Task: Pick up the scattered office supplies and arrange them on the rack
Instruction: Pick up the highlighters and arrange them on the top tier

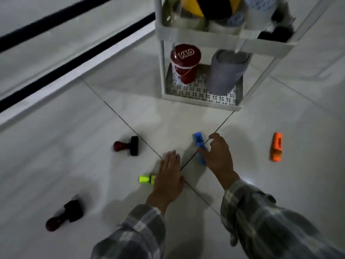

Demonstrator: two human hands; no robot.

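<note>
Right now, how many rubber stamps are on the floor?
2. One stamp lies on its side left of the blue item; the other stamp lies at lower left, nearer the camera. None visible on the rack, though its top shelf is cropped.

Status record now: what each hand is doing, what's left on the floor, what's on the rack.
left hand: flat, fingers straight, over one end of the yellow highlighter
right hand: fingers touch the blue item, which lies on the floor
also on floor: far stamp, near stamp, orange item
rack lower shelf: red cup, grey roll
rack upper shelf: filled, contents too blurred to name
</note>
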